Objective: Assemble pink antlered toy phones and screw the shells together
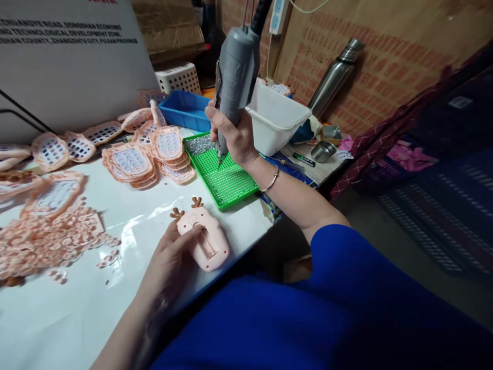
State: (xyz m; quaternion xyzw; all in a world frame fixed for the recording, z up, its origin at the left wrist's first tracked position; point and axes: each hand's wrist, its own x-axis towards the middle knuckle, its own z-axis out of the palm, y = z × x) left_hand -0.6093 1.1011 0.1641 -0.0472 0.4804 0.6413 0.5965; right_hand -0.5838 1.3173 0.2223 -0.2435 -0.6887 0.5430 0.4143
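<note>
My right hand (235, 134) is wrapped round a grey electric screwdriver (235, 69), which hangs upright from a cable. Its thin bit points down over a green perforated tray (225, 192), whose far left corner holds a heap of small silvery screws (198, 145). Near the table's front edge, my left hand (179, 249) grips a pale pink toy casing (215, 239) with brown antlers. The thumb lies on its back face, at the top of an open battery recess. Small holes sit near the casing's corners; the fingers underneath are hidden.
Stacked pink-rimmed keypad panels (129, 162) lie at the back left, with a pile of small pink parts (50, 239) before them. Behind the green tray stand a blue bin (185, 110) and a white tub (275, 123). A steel bottle (335, 77) leans against the cardboard at right.
</note>
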